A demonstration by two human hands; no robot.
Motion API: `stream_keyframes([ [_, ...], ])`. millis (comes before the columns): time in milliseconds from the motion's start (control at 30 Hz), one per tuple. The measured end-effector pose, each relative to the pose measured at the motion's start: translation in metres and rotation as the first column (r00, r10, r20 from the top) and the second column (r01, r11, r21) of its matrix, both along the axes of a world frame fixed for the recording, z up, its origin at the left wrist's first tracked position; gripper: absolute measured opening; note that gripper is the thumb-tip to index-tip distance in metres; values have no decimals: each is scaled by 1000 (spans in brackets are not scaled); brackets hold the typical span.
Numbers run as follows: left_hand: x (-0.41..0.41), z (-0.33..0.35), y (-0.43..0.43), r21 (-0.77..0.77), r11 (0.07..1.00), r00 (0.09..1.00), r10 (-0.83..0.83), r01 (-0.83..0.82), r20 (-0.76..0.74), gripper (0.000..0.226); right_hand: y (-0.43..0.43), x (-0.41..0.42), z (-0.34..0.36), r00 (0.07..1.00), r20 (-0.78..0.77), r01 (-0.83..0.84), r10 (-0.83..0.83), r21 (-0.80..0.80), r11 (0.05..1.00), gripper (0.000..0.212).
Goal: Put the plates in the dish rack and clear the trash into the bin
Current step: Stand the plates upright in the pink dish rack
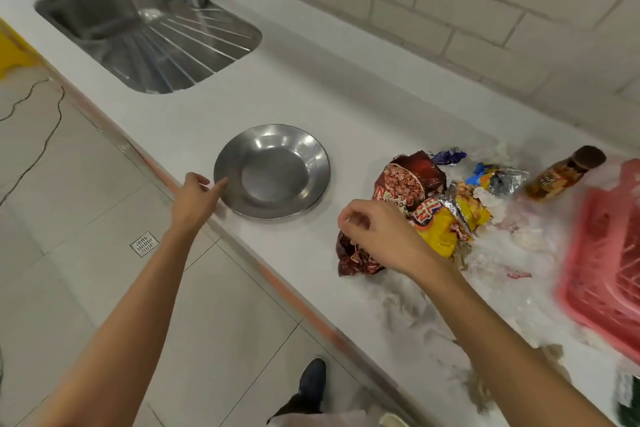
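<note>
A steel plate [273, 172] lies on the white counter [311, 94] near its front edge. My left hand [195, 198] is at the plate's left rim, one finger touching the rim, the others loosely bent. A heap of crumpled snack wrappers [433, 204], red, yellow and foil, lies to the right of the plate. My right hand [375, 232] hovers over the near end of the heap with its fingers curled; whether it grips a wrapper is hidden. A red plastic dish rack [606, 270] stands at the right edge, blurred.
A steel sink [149, 31] with a drainer and tap is set in the counter at the back left. A brown bottle [561, 175] lies behind the wrappers. Clear plastic film [519, 288] spreads beside the rack. Tiled floor with a drain is on the left.
</note>
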State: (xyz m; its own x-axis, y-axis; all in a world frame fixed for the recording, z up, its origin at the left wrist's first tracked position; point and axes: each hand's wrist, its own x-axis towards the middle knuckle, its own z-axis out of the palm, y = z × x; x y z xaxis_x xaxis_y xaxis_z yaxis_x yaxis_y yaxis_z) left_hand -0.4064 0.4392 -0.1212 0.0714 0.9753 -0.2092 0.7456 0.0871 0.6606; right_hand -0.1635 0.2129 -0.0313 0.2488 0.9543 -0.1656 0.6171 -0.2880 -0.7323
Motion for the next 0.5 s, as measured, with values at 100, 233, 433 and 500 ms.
stream_keyframes([
  [100,0,-7,1,-65,998,998,-19,23,56,52,-4,4,-7,1000,4,8,-8,-27,1000,12],
  [233,-2,-6,0,-79,995,998,-57,59,18,51,-14,15,-18,997,44,66,-64,-31,997,14],
  [433,-3,6,-8,-140,989,986,-21,44,164,42,-28,25,-28,990,6,139,-139,-53,989,15],
  [500,-5,9,-11,-184,983,959,45,8,278,36,-31,26,-31,985,-6,169,-170,-64,984,16],
])
